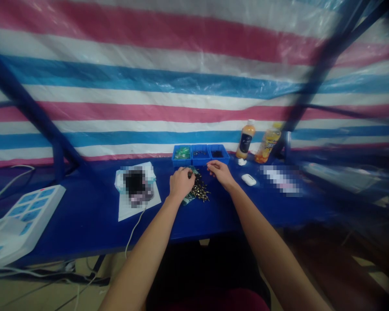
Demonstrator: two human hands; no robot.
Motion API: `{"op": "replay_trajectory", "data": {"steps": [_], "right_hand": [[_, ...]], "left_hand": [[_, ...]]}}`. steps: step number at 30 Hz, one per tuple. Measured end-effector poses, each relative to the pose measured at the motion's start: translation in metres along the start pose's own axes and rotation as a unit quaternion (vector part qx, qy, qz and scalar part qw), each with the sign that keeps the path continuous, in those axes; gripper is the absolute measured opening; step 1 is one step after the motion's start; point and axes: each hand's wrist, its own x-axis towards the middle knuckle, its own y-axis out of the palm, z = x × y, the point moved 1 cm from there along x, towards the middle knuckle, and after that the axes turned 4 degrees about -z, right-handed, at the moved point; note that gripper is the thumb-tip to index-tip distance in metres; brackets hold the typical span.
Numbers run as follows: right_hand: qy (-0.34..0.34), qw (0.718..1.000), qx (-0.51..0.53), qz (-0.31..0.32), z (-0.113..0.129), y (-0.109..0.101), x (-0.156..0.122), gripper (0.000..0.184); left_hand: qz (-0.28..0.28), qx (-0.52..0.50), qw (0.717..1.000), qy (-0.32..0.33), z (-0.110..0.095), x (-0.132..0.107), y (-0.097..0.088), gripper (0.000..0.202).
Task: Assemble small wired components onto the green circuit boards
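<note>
A makeshift assembly workstation: a blue counter point(84, 216) under a striped tarpaulin point(181, 86) wall, three small parts bins point(200, 154) at twelve o'clock, a heap of tiny metal parts point(200, 190) before them, a power strip point(16, 220) at nine o'clock.

A blue table point(84, 216) runs across the middle of the view. Behind the table hangs a tarpaulin wall point(194, 86) in broad horizontal stripes of pink, white and blue, glossy and slightly creased, catching soft, even light. Dark blue frame bars cross in front of it: one bar point(26, 108) slants down to the table's far left corner, and another bar point(324, 65) slants down toward its far right. Below the table's front edge lies a pale floor point(26, 293) with loose cables point(52, 274). Past the table's right end, everything blurs behind clear plastic sheeting point(359, 194)
</note>
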Motion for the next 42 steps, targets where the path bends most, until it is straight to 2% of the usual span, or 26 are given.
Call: {"op": "replay_trajectory", "data": {"steps": [42], "right_hand": [[-0.004, 1.0, -0.004, -0.002, 0.0008, 0.0002, -0.0001, 0.039]], "left_hand": [[0.001, -0.001, 1.0, 0.003, -0.001, -0.0001, 0.0006, 0.026]]}}
